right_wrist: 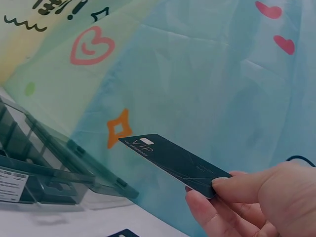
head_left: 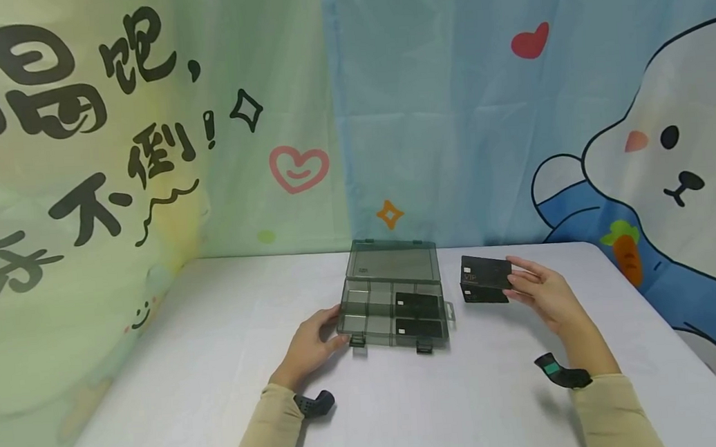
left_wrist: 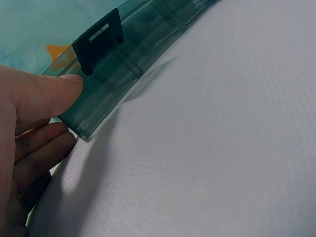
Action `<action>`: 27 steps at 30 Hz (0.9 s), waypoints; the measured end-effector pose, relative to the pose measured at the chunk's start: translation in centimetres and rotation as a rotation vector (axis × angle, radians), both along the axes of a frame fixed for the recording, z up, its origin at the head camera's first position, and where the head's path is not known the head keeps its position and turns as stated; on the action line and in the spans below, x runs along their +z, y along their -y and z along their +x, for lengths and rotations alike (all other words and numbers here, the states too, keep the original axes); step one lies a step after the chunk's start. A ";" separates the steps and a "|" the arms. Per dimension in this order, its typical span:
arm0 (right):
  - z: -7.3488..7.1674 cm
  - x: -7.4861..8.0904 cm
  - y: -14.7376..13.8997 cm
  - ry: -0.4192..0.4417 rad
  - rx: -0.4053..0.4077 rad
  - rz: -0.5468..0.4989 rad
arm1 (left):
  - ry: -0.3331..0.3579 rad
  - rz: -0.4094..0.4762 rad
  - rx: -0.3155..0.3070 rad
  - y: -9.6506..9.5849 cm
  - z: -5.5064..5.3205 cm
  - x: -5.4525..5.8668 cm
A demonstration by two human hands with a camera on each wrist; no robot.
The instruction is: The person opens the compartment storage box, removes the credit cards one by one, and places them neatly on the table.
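Observation:
A translucent grey-green compartment box (head_left: 374, 330) stands on the table with its lid (head_left: 392, 259) tipped back. Two black cards lie in its right-hand compartments, a rear card (head_left: 418, 306) and a front card (head_left: 418, 328). My left hand (head_left: 310, 344) grips the box's front left corner, its thumb on the front wall beside a dark latch (left_wrist: 100, 42). To the right of the box, my right hand (head_left: 544, 300) pinches a black VIP card (right_wrist: 173, 163) by one end, thumb on top and fingers beneath. Below it, another black card (head_left: 484, 295) shows, partly hidden by the held card.
The white table (head_left: 408, 407) carries the box near its back edge. Behind it hangs a printed curtain (head_left: 390, 145) with hearts and a cartoon bear. A small handle (head_left: 450, 310) juts from the box's right side, and two latches hang at its front.

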State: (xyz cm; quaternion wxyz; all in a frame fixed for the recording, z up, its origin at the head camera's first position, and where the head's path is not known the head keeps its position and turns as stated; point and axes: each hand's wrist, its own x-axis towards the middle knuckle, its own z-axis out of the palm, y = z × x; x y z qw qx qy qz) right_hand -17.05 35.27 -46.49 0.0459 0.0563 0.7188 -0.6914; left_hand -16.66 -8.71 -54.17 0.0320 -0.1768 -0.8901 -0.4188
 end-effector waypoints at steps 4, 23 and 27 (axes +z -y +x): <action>0.1 0.1 -0.7 0.004 -0.023 -0.082 | -0.014 0.004 -0.009 0.1 -0.1 -0.1; 0.8 -1.8 -4.5 0.114 -0.130 -0.137 | -0.031 0.006 -0.011 0.0 0.2 0.1; 0.9 -2.2 -5.3 0.143 -0.135 -0.096 | -0.026 0.001 -0.005 0.0 0.1 0.1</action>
